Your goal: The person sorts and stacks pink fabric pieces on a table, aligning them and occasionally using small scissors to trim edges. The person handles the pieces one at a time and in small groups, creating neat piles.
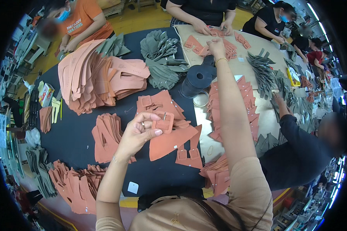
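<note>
My left hand (137, 133) has a coral-coloured, leather-like square frame with a small silver metal bar (164, 125) pinched between thumb and fingers, raised above the middle of the black-topped counter (75, 136). A flared coral panel (169, 144) lies just below it; I cannot tell whether the two are joined.

I judge the frame light and thin, fairly firm around its outline, with a matt face unlikely to slip. The panel looks softer and bendable, easy to crease. The side edge of the frame, where my thumb presses its lower left, seems the right place to take hold, leaving the metal bar uncovered.

My left elbow is bent, the forearm rising from the counter's near edge, the wrist angled inward. My right arm reaches almost straight across the counter's pale right part, past a thick black spool (196, 81). My right hand (216, 48) is over small coral leather-like pieces (230, 51) near the far edge; I cannot tell whether that grip has closed on anything.
</note>
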Tool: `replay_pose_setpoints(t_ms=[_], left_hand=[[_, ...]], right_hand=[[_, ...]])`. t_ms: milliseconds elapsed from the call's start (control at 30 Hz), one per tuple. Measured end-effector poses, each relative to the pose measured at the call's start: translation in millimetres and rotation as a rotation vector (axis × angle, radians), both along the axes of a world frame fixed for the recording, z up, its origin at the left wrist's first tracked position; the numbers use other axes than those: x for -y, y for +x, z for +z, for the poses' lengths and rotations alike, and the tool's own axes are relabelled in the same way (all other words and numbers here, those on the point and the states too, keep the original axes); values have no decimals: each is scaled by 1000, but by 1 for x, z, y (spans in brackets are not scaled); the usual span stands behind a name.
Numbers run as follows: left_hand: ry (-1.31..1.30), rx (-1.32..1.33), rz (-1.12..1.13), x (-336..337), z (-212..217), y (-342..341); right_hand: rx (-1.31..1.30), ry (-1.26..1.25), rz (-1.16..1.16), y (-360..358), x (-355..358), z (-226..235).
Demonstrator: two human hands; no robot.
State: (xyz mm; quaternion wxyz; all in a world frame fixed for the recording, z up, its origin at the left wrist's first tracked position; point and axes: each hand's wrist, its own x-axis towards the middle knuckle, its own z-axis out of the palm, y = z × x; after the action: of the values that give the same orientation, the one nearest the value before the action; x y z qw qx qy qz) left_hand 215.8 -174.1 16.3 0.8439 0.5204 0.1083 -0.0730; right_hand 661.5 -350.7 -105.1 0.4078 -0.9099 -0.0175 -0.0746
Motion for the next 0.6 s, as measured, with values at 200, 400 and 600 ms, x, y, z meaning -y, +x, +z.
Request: replay_pose_setpoints(t_ms=[200,400,600], left_hand=[[41,-47,-1,-4,-3,1],[-4,64,20,-1,-7,3],[-94,23,111,4,-2,12]], right_hand=[[96,-102,4,28,17,-21],[-50,68,195,53,14,-28],[-164,97,363,22,3,-13]])
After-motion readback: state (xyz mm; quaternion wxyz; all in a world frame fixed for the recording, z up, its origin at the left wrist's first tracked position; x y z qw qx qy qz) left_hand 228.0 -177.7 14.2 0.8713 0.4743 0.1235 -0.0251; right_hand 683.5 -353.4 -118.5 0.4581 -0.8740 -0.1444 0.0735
